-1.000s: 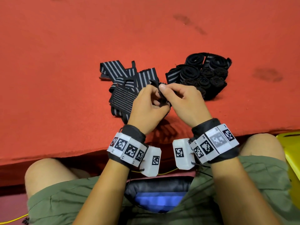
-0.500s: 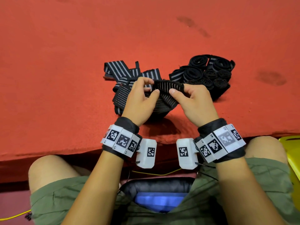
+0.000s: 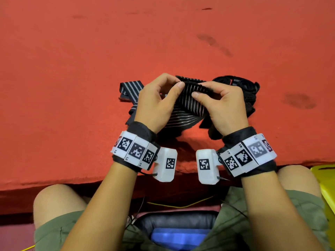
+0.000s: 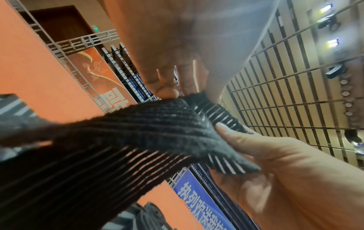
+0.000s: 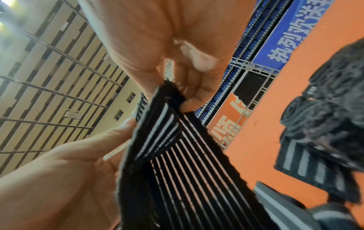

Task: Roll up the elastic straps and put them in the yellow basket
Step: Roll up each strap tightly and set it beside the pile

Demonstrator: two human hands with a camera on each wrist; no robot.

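Strap (image 3: 190, 98) — crosswise, hand-to-hand

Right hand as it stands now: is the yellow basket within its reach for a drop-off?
Probably yes, but not yet: the yellow basket sits low beside the right knee with nothing between, while the right hand and left hand both pinch the unrolled striped strap.

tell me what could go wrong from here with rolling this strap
The left hand and right hand only pinch the striped strap at its top edge, so the start of the roll could slip or go crooked. Its tail lies near the loose straps and might drag them along.
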